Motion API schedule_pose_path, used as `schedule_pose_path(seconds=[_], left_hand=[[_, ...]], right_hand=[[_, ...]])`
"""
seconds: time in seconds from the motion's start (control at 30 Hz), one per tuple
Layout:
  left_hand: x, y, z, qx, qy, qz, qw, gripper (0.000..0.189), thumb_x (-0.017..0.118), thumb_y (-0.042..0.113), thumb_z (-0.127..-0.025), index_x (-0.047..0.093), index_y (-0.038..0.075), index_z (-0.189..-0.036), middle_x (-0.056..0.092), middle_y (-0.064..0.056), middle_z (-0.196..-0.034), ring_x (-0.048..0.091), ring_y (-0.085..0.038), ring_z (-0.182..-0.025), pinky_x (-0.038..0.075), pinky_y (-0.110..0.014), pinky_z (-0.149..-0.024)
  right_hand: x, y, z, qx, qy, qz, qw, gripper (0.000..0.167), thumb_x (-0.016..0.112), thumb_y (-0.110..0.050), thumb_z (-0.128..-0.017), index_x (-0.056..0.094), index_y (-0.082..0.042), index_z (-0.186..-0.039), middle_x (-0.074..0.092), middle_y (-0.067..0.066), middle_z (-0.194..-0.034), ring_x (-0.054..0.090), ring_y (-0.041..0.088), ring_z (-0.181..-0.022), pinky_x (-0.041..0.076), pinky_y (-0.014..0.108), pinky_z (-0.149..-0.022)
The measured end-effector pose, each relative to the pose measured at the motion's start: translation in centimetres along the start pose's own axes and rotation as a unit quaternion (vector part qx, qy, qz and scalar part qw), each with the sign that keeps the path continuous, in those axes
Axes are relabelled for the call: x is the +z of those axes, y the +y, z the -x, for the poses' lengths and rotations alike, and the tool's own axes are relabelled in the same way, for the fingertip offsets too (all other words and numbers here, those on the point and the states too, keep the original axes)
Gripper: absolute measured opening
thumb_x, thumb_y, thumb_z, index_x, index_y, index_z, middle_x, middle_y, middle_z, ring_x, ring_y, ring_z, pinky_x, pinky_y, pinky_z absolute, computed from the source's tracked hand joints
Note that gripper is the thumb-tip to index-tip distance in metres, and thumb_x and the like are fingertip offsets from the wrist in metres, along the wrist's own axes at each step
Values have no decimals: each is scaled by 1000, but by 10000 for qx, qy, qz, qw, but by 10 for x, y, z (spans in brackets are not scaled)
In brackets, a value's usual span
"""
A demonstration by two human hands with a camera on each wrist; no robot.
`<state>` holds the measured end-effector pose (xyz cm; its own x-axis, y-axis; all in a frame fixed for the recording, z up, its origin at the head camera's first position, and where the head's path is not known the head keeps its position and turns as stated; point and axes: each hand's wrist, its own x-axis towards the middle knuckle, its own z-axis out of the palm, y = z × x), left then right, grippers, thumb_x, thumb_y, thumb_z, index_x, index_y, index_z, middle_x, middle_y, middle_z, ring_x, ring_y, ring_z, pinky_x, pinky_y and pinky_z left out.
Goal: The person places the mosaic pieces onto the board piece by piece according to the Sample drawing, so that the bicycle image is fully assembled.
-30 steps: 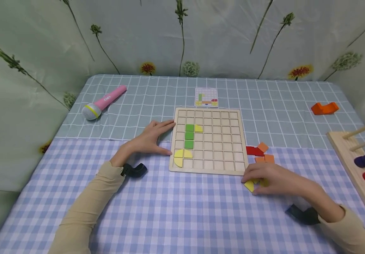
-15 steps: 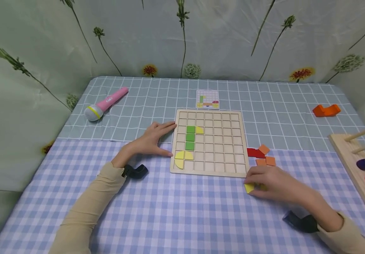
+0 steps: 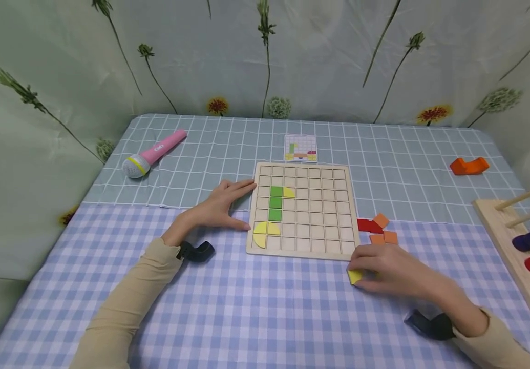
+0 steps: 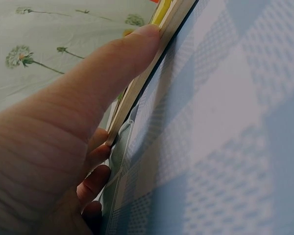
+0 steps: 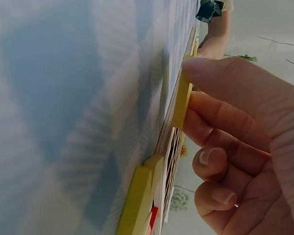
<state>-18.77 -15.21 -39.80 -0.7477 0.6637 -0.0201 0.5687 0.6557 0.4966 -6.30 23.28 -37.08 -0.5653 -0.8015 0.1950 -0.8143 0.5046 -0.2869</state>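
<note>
My right hand (image 3: pixel 389 269) pinches a yellow wooden piece (image 3: pixel 354 277) between thumb and index finger, just off the front right corner of the gridded wooden board (image 3: pixel 311 215). In the right wrist view this yellow piece (image 5: pixel 183 100) stands edge-on, with the other fingers curled loosely behind. More yellow pieces (image 5: pixel 135 200) lie below that hand, mostly covered by it in the head view. My left hand (image 3: pixel 220 205) rests at the board's left edge, fingers extended, thumb (image 4: pixel 137 49) touching the rim. Set in the board are green squares (image 3: pixel 275 203) and yellow quarter-circles (image 3: pixel 260 227).
Right of the board lie red pieces (image 3: pixel 369 225) and orange squares (image 3: pixel 390 237). A printed grid card (image 3: pixel 300 147) is behind it. Also on the table are a pink toy microphone (image 3: pixel 154 154), an orange curved block (image 3: pixel 469 166) and a wooden rack with pegs (image 3: pixel 500 225).
My right hand has shifted slightly left, with the yellow piece drawn away from the others towards the board's corner. The left hand stays at the board's edge.
</note>
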Motion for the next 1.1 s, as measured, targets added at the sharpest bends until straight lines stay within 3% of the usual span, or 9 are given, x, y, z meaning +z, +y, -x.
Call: schedule_pose_path(seconds=[0.2, 0.43, 0.6, 0.93, 1.1], left_hand=[[-1, 2, 0, -19, -28, 97, 9999, 100, 79, 45, -69, 27, 13, -149, 25, -6, -157, 33, -27, -117, 27, -46, -97], [0, 1, -1, -52, -67, 80, 9999, 100, 79, 44, -70, 27, 13, -149, 24, -7, -157, 32, -27, -119, 26, -46, -99], [1, -1, -1, -54, -53, 29, 10000, 101, 79, 45, -69, 26, 13, -149, 24, -7, -157, 33, -26, -118, 26, -45, -98], [1, -2, 3, -37, -20, 43, 10000, 100, 79, 44, -69, 27, 13, -149, 24, -6, -157, 34, -25, -114, 27, -44, -96], [-1, -1, 1, -36, -26, 78, 10000, 100, 79, 45, -70, 27, 14, -149, 23, -5, -157, 33, -25, -115, 27, -43, -95]], right_hand=[[1, 1, -13, -13, -59, -18, 10000, 23, 79, -18, -70, 71, -19, -91, 63, -11, -88, 55, 2, -76, 48, 17, -70], [4, 9, -27, -216, 190, -170, 9994, 19, 78, -15, -71, 69, -20, -87, 60, -12, -85, 52, -2, -76, 40, 7, -68], [3, 13, -40, -311, 287, -107, 9990, 20, 79, -13, -69, 71, -16, -87, 63, -8, -86, 57, 1, -74, 43, 12, -66], [0, 8, -68, -354, 129, -256, 9990, 15, 77, -15, -73, 71, -16, -86, 63, -8, -84, 56, 3, -73, 46, 18, -66], [-2, 2, -81, -151, -132, -222, 9996, 14, 76, -19, -75, 72, -16, -89, 64, -6, -85, 56, 4, -76, 48, 20, -68]])
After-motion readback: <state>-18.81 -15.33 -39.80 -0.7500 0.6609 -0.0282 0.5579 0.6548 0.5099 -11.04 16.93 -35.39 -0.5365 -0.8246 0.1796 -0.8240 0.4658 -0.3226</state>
